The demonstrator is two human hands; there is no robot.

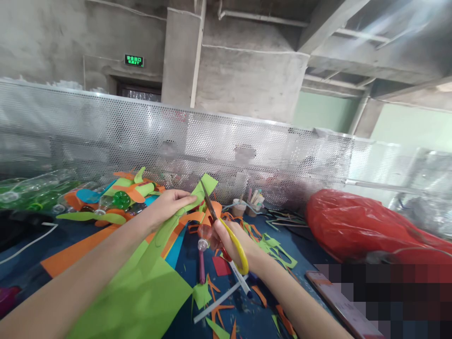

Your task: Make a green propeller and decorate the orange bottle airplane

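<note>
My left hand (175, 203) pinches a strip of light green paper (164, 233), which has a curved line drawn on it. Its far end sticks out past my fingertips. My right hand (231, 240) is wrapped round scissors (211, 207) with a yellow and red handle. Their dark blades point up and away, right at the strip's far end. Below my left forearm lies a larger green sheet (137, 301), over orange paper (76, 249) and blue paper. A clear bottle neck with a purple stick (201, 266) lies between my hands.
Bottles with paper propellers (123, 193) crowd the left. Green and orange offcuts (277, 249), a marker (240, 280) and a white strip (221, 299) litter the blue table. Cups of pens (254, 205) stand behind, before a perforated metal screen (219, 136). A red plastic bag (367, 226) bulges right.
</note>
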